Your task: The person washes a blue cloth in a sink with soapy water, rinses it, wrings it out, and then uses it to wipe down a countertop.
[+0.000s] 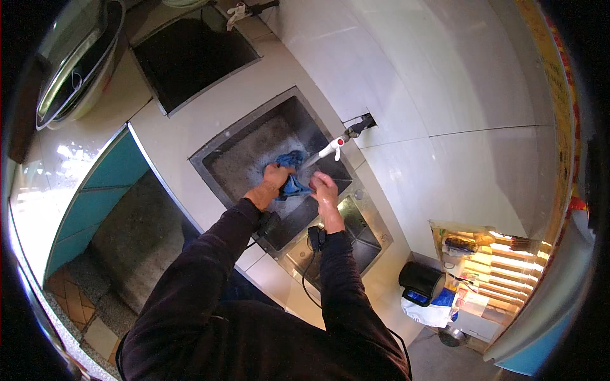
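A wet blue cloth (294,187) hangs bunched over the dark stone sink basin (243,147). My left hand (275,180) grips its left side, fingers folded into the fabric. At the cloth's right end, my right hand (325,190) pinches the edge between thumb and curled fingers. Water streams from the white plastic tap (332,147) on the wall and lands on the cloth between my hands. The tap's lever carries a red dot.
A stainless steel sink (369,209) adjoins the basin on the right. Farther left are a dark square basin (195,57), a second tap (237,14) and a large bowl (81,81). A black appliance (421,283) stands at the lower right near a slatted window opening (505,266).
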Action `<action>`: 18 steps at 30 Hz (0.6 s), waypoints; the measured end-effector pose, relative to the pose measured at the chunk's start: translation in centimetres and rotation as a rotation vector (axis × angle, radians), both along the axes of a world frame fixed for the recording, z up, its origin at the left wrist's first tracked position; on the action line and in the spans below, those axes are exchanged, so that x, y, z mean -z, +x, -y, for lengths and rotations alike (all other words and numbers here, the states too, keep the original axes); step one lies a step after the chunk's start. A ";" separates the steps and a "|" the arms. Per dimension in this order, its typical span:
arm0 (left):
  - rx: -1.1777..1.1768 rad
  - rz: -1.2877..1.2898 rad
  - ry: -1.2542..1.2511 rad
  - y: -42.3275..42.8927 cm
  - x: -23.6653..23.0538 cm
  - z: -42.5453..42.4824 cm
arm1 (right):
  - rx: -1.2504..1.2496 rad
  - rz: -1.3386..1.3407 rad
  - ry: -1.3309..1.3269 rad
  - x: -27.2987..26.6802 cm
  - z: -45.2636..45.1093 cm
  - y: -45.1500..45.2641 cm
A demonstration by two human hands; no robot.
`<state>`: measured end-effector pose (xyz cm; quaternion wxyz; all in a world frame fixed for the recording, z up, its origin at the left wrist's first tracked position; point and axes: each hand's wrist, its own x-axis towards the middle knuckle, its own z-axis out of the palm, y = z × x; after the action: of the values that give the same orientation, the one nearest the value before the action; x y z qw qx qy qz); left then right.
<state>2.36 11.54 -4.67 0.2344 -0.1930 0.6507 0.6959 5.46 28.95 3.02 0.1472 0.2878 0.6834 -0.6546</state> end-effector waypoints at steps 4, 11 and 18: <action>-0.162 0.521 0.660 -0.8 -0.5 -0.2 | -0.067 0.232 -0.160 3.2 1.2 0.7; 0.213 -0.062 -0.261 -1.5 -4.4 -2.3 | -0.067 -0.076 0.164 6.0 -2.7 -0.3; -0.379 0.204 0.199 -3.2 -1.4 -0.4 | 0.339 -0.094 0.008 4.0 -3.6 -3.1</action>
<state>-0.89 11.92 -3.29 0.1819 -0.3567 0.5040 0.7653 2.40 32.58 -0.99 0.0015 0.3687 0.6337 -0.6801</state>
